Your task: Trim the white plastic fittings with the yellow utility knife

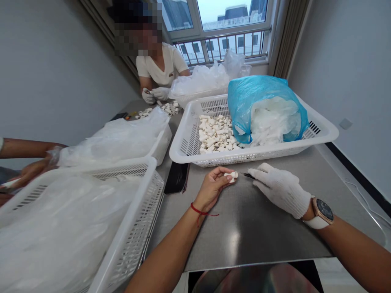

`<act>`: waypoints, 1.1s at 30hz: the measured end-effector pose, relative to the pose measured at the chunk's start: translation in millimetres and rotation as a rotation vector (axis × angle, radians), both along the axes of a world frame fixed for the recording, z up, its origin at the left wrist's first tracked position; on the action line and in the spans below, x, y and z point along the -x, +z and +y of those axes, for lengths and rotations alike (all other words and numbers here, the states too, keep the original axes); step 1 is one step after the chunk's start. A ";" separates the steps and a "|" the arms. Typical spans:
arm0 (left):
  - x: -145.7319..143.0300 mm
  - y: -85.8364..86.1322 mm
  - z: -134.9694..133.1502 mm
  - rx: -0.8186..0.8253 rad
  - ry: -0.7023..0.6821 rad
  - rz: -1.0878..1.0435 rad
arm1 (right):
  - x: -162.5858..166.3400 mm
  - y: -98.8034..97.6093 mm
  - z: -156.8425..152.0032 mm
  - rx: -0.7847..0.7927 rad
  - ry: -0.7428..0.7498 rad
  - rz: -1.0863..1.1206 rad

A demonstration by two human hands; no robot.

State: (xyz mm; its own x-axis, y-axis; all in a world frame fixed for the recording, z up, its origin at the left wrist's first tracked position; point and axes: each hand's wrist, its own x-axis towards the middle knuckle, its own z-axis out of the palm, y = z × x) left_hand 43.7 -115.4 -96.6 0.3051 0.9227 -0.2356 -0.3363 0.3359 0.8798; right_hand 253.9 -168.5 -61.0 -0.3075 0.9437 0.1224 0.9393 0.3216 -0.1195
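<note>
Over the steel surface [244, 228], the left hand [212, 189] is pinching a short white tube [231, 176] while the gloved right hand [281, 189] is gripping a thin tool [249, 176], its tip seemingly needing steady aim at the tube's end.

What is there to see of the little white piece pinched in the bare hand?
The little white piece is a short, off-white tube, matte, perhaps plastic. The bare left hand pinches it at its fingertips, lying sideways just above the steel table. A thin dark tool in the gloved right hand points at it, not touching.
</note>
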 end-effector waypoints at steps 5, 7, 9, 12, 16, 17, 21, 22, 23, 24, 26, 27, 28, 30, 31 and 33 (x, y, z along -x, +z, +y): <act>-1.3 0.8 -1.0 -0.025 0.022 0.020 | -0.4 -0.2 -0.6 0.062 0.042 0.096; -1.9 0.1 -1.6 -0.048 0.029 0.036 | -0.4 -0.6 -0.8 0.051 0.006 0.095; -2.5 -0.8 -2.3 -0.087 0.050 0.067 | -0.7 -0.9 -0.7 0.060 -0.014 0.086; -3.0 -0.9 -3.9 -0.166 0.074 0.141 | -2.5 -0.2 0.5 0.116 0.043 0.174; -3.1 1.0 -7.6 -0.279 0.038 0.296 | -7.1 3.0 4.2 0.176 0.140 0.376; -3.1 1.2 -8.4 -0.317 0.031 0.348 | -8.1 3.6 5.0 0.185 0.152 0.410; -3.0 0.1 -8.1 -0.358 0.049 0.456 | -9.4 3.7 6.1 0.165 0.158 0.453; -2.7 -0.2 -7.0 -0.323 0.055 0.429 | -9.1 3.3 5.8 0.140 0.140 0.436; -2.2 -0.3 -5.6 -0.277 0.058 0.381 | -8.4 2.8 5.2 0.111 0.116 0.408; -1.6 -0.1 -4.1 -0.227 0.057 0.321 | -7.5 2.3 4.5 0.080 0.092 0.372; -0.1 0.8 -1.3 -0.129 0.036 0.199 | -5.3 1.6 3.1 0.027 0.061 0.274; 0.6 1.5 -0.2 -0.084 0.019 0.147 | -4.2 1.3 2.5 0.005 0.056 0.211; 1.1 2.1 0.6 -0.044 0.000 0.107 | -3.1 1.1 2.0 -0.014 0.056 0.141; 1.7 3.0 1.1 0.009 -0.033 0.065 | -1.5 0.6 1.5 -0.049 0.057 0.002; 1.8 3.2 0.9 0.024 -0.044 0.058 | -1.0 0.3 1.4 -0.065 0.056 -0.054; 1.5 2.9 0.1 0.037 -0.054 0.053 | -0.5 -0.6 1.5 -0.094 0.053 -0.124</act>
